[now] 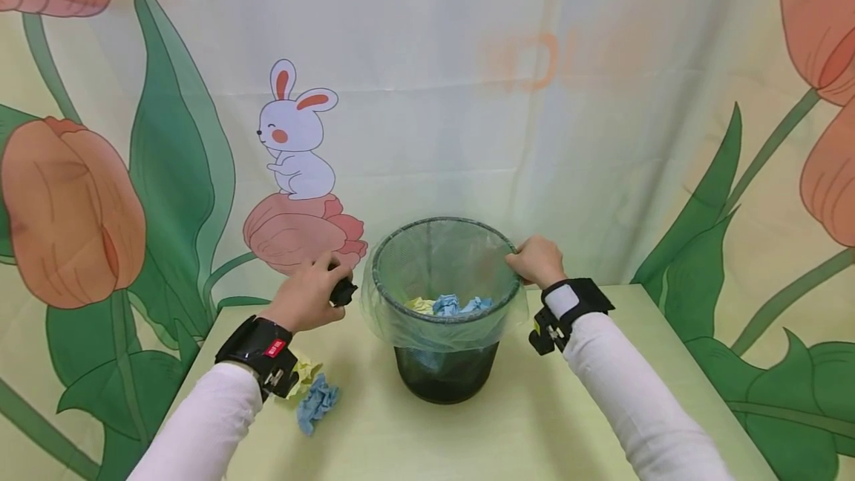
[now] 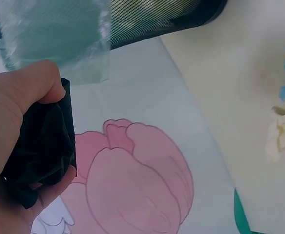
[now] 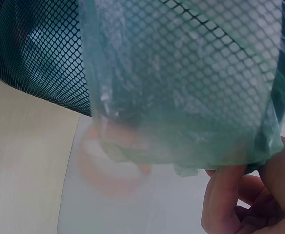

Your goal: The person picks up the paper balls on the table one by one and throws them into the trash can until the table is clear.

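Note:
My left hand (image 1: 303, 294) holds a crumpled piece of black paper (image 2: 47, 141) between curled fingers and thumb, left of the bin's rim. A black mesh wastebasket (image 1: 446, 377) stands upright at the middle of the table, lined with a thin green plastic bag (image 1: 381, 321) folded over its rim. My right hand (image 1: 537, 261) grips the rim on the right side, its thumb and fingers pinching the bag's folded edge in the right wrist view. Inside the basket lie crumpled blue paper (image 1: 446, 306) and crumpled yellow paper (image 1: 421, 306).
On the pale table (image 1: 401, 444), left of the basket, lie a blue paper ball (image 1: 318, 401) and a yellow paper ball (image 1: 306, 372), partly behind the left wrist camera. A curtain (image 1: 427, 95) printed with tulips and a rabbit hangs close behind the table.

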Tool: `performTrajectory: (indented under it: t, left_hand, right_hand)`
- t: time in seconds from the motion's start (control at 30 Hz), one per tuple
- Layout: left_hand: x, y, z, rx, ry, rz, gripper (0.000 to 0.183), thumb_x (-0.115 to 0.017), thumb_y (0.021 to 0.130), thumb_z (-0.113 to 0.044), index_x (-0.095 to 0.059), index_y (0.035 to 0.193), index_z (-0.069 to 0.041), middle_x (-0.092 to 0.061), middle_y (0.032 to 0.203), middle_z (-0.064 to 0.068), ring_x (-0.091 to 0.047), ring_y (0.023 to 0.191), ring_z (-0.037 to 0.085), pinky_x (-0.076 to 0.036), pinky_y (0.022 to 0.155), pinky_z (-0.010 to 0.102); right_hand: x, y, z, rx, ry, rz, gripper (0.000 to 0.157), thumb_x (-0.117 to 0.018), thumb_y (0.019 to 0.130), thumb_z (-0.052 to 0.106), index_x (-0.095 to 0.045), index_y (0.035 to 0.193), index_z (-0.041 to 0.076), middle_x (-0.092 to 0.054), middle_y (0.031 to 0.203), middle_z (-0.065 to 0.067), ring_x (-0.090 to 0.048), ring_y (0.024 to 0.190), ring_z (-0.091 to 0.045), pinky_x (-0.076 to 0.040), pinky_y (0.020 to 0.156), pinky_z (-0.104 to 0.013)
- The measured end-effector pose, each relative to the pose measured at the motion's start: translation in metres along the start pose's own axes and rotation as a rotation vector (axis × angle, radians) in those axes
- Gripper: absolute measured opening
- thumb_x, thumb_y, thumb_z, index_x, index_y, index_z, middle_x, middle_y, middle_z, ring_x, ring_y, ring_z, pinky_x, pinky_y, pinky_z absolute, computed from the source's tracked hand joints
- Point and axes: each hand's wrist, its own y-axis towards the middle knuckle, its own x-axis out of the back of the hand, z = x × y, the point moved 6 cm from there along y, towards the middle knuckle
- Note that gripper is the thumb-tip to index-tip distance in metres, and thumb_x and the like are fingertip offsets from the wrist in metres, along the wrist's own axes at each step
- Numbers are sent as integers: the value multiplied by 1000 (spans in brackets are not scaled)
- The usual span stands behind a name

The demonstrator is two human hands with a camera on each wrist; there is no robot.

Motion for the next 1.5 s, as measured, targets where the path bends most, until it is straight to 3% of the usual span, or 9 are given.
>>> performTrajectory:
  t: [0.17, 0.47, 0.6, 0.77, 1.03, 1.5]
  left_hand:
    - [11, 6, 2, 0, 12, 7, 46, -78, 67, -21, -59, 108, -13, -49, 110, 13, -50, 94, 32, -54, 71, 45]
    - [32, 17, 1, -16, 42, 10, 45, -77, 68, -21, -59, 108, -11, -50, 110, 14, -49, 94, 33, -53, 77, 45]
    - [39, 24, -1, -16, 44, 12, 47, -75, 69, -21, -59, 111, -11, -50, 112, 14, -49, 95, 33, -53, 78, 45]
    - [48, 33, -6, -24, 22, 5, 48, -74, 70, -20, -59, 114, -10, -50, 114, 15, -50, 94, 34, -53, 77, 44]
    - [54, 46, -24, -37, 28, 39, 39, -70, 72, -20, -59, 109, -15, -49, 112, 12, -48, 92, 30, -53, 70, 39]
    - [52, 71, -65, -96, 37, 62, 45, -70, 75, -25, -57, 116, -16, -47, 117, 10, -47, 94, 30, -51, 71, 38]
  right_hand:
    - [-1, 1, 0, -4, -16, -2, 49, -54, 85, 15, -28, 44, 18, -25, 38, 8, -54, 40, -10, -36, 36, -18]
    - [-13, 20, -17, 10, -24, -18, 43, -53, 82, 15, -29, 45, 15, -26, 40, 5, -58, 42, -15, -36, 35, -21]
    - [-6, 12, -9, -18, -20, 9, 44, -53, 82, 13, -30, 44, 14, -26, 40, 5, -60, 44, -17, -35, 35, -20]
    - [3, 2, 0, 20, -6, -11, 47, -52, 83, 12, -27, 44, 17, -24, 40, 8, -54, 40, -11, -32, 35, -17]
    - [0, 3, -3, -6, 0, -3, 46, -52, 83, 13, -28, 43, 17, -26, 40, 7, -53, 40, -10, -33, 37, -17]
    - [2, 3, -5, 3, -17, -6, 47, -52, 83, 14, -28, 43, 17, -26, 40, 7, -53, 39, -10, -32, 35, -17]
